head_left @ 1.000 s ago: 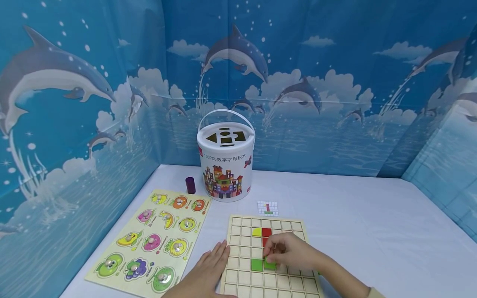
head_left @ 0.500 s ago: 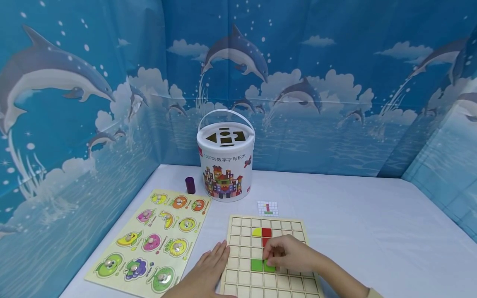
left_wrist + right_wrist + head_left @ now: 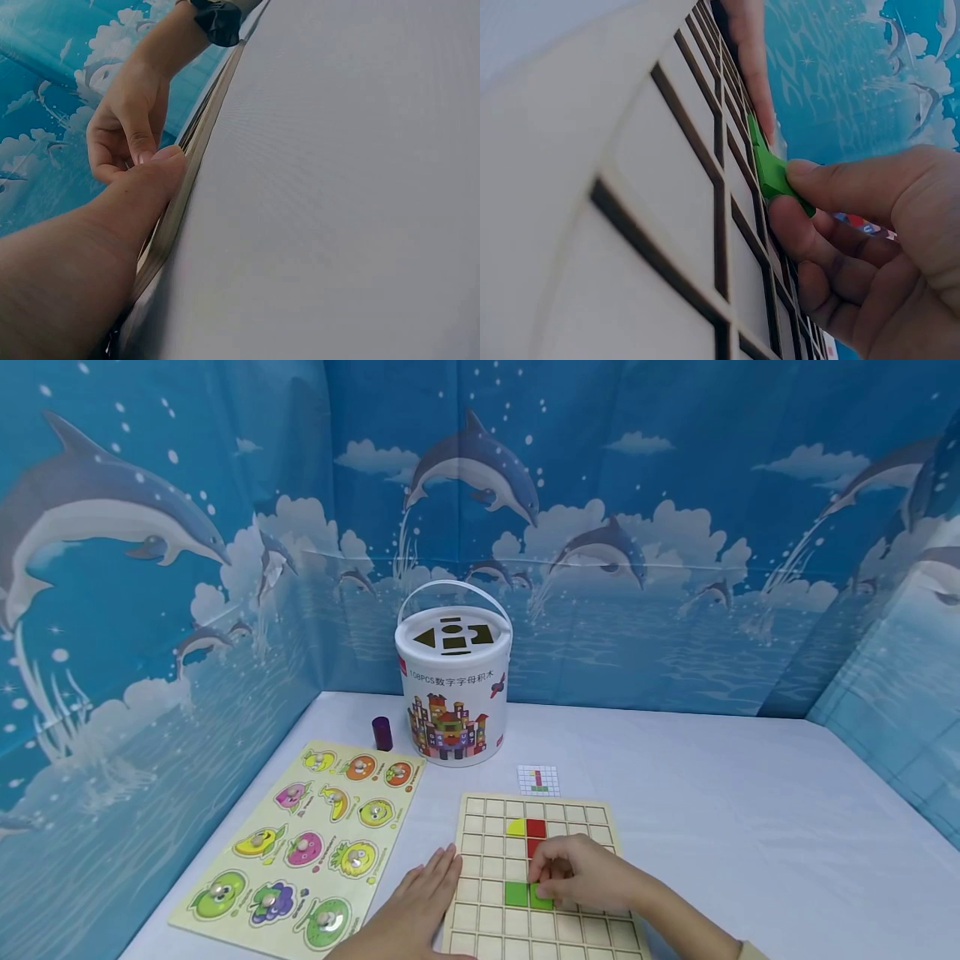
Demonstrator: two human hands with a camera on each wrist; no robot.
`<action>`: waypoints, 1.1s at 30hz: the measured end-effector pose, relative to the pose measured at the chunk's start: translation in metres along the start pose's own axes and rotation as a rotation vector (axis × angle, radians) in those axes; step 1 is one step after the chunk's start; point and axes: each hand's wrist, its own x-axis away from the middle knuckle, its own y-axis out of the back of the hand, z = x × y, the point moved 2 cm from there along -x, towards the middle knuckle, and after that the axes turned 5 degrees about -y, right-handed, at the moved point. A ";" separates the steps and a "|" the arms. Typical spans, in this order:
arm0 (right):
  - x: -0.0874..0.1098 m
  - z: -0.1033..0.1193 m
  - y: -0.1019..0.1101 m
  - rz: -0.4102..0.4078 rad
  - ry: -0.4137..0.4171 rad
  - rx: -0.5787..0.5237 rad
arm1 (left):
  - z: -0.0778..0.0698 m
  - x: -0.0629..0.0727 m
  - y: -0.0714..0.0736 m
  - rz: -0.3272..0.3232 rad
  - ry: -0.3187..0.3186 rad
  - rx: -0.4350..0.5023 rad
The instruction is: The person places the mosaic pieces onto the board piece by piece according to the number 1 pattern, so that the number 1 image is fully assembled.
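In the head view a wooden grid board lies on the white table. My right hand is over its middle and pinches a green square tile between thumb and index finger, tilted against the grid in the right wrist view. Directly left of it, another green tile sits in a cell. Farther up the board are a yellow quarter-round tile and a red tile; a second red tile is partly hidden by my fingers. My left hand rests with straight fingers along the board's left edge.
Behind the board lies a small printed grid card. A white lidded bucket and a purple cylinder stand farther back. A fruit puzzle board lies on the left. Dolphin-print curtains enclose the table.
My right hand's fingers have shifted slightly over the green tile, which stays in nearly the same place. My left hand has not visibly moved.
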 end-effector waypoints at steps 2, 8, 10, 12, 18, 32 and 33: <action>0.000 -0.001 0.000 -0.011 0.006 0.023 | 0.000 0.000 0.000 0.005 0.003 0.006; -0.001 -0.001 0.001 -0.041 0.041 0.085 | 0.000 0.000 0.001 0.011 0.005 0.016; -0.001 -0.001 0.001 -0.042 0.055 0.091 | 0.000 0.000 0.001 0.011 0.004 0.017; 0.000 0.000 0.001 -0.043 0.062 0.098 | -0.001 0.000 0.001 0.011 0.004 0.018; 0.000 0.000 0.001 -0.050 0.063 0.119 | -0.002 0.000 0.002 0.011 0.007 0.020; 0.004 -0.002 0.003 -0.060 0.043 0.129 | -0.002 0.000 0.003 0.009 0.012 0.036; 0.004 -0.002 0.004 -0.063 0.034 0.131 | -0.002 0.000 0.003 0.009 0.012 0.037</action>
